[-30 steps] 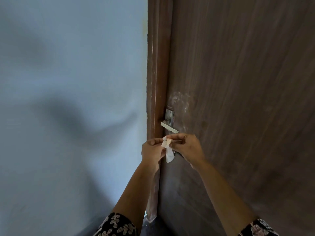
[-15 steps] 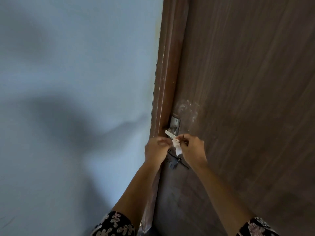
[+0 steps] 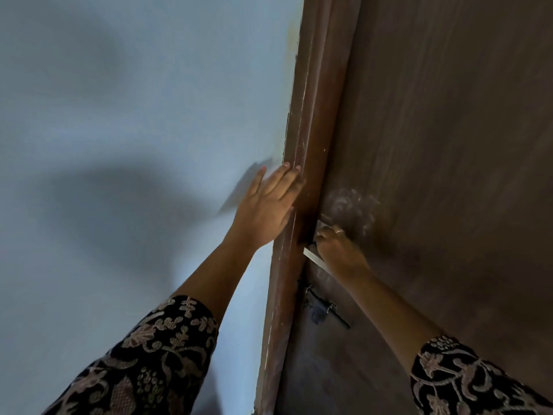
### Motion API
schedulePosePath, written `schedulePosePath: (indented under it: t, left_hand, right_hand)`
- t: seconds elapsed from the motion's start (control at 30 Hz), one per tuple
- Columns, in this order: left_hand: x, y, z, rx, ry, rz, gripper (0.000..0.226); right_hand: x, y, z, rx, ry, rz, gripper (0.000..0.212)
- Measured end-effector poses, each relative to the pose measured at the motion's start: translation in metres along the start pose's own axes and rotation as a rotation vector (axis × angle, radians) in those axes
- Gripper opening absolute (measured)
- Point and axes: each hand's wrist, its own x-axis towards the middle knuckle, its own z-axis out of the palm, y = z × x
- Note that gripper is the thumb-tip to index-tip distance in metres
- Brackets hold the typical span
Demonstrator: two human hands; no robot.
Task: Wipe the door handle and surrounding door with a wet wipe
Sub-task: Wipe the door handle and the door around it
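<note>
A dark brown wooden door (image 3: 449, 145) fills the right side. Its metal lever handle (image 3: 312, 256) sticks out near the frame, partly covered by my right hand (image 3: 338, 250). That hand is closed against the handle plate; a small pale bit of the wet wipe (image 3: 322, 225) shows at its fingertips, the rest is hidden. My left hand (image 3: 269, 205) lies flat with fingers spread against the brown door frame (image 3: 311, 130), holding nothing. A whitish smear (image 3: 351, 205) marks the door just above the handle.
A pale blue wall (image 3: 119, 115) with soft shadows fills the left side. A dark sliding bolt latch (image 3: 324, 308) sits on the door below the handle. Patterned dark sleeves cover both forearms at the bottom.
My left hand let go of the wipe and moved up onto the door frame, fingers spread. My right hand carried the wipe up onto the handle plate. The view moved closer.
</note>
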Motion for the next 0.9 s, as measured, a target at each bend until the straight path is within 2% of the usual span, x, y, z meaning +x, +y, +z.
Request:
schedulePosePath:
  t: [0.17, 0.33, 0.43, 0.53, 0.67, 0.73, 0.83, 0.9]
  left_hand:
    - [0.025, 0.008, 0.026, 0.114, 0.062, 0.049, 0.061]
    - [0.032, -0.005, 0.051, 0.225, 0.1, 0.109, 0.063]
    - [0.031, -0.005, 0.062, 0.224, 0.144, 0.12, 0.064]
    - [0.032, -0.005, 0.065, 0.216, 0.167, 0.124, 0.064]
    - [0.032, -0.005, 0.064, 0.218, 0.188, 0.133, 0.063]
    - [0.031, -0.004, 0.064, 0.22, 0.193, 0.134, 0.063]
    - [0.031, -0.006, 0.064, 0.223, 0.2, 0.133, 0.063]
    - [0.032, -0.006, 0.064, 0.219, 0.202, 0.135, 0.063]
  right_hand:
    - [0.017, 0.001, -0.009, -0.018, 0.072, -0.004, 0.01]
    - [0.015, -0.005, -0.008, -0.108, 0.11, -0.084, 0.004]
    - [0.01, 0.007, -0.006, -0.042, 0.191, -0.039, 0.01]
    - [0.022, 0.004, -0.006, -0.051, 0.256, 0.02, 0.006]
    - [0.019, -0.003, 0.0, -0.092, 0.259, 0.003, 0.004]
    - [0.009, 0.001, 0.003, -0.1, 0.269, -0.005, 0.012]
    - [0.004, 0.007, -0.005, -0.095, 0.356, 0.045, 0.039]
    - [0.01, 0.006, -0.011, -0.097, 0.364, 0.082, 0.04]
